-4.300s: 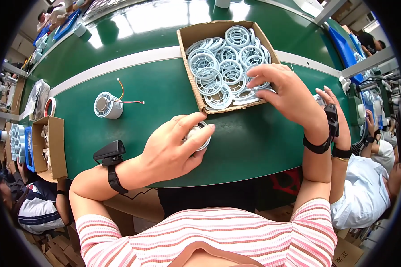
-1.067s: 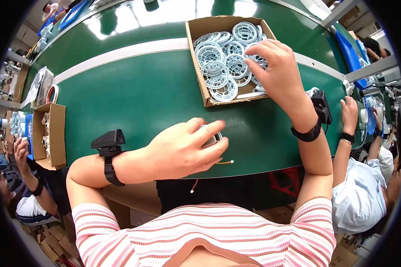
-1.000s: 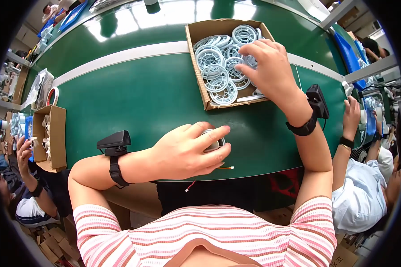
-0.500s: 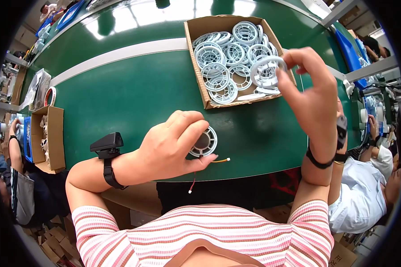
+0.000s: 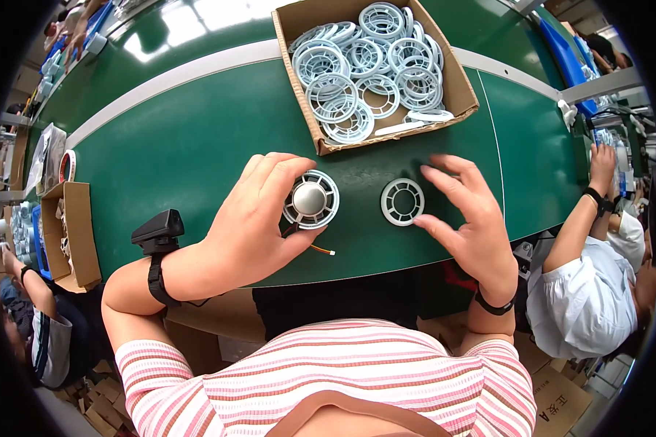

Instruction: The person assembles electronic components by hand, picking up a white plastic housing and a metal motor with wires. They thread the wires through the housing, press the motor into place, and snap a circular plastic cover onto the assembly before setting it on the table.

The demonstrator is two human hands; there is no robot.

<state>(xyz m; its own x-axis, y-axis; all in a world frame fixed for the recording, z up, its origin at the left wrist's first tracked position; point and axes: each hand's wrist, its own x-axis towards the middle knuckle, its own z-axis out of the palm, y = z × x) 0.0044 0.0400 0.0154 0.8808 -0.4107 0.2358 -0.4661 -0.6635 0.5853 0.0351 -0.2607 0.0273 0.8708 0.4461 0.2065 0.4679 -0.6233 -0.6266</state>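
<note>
My left hand (image 5: 259,215) grips a round part (image 5: 311,199), a pale spoked ring with a silver dome in its middle, between fingers and thumb. Thin wires (image 5: 321,249) ending in a small white connector come out below it. To the right, a single pale spoked ring (image 5: 402,202) lies flat on the green table. Over its right side my right hand (image 5: 474,226) hovers with thumb and fingers spread, the thumb tip at the ring's lower right edge. Whether the thumb touches it I cannot tell.
A cardboard box (image 5: 468,102) heaped with similar rings sits beyond my hands. At the left stand another carton (image 5: 87,240) and a roll of tape (image 5: 68,166). A person in a light shirt (image 5: 583,302) works to the right; another person's arm (image 5: 36,291) shows at left.
My right hand has come down from the box toward me, and a ring now lies on the table. The left hand's part has turned, showing its silver dome.
</note>
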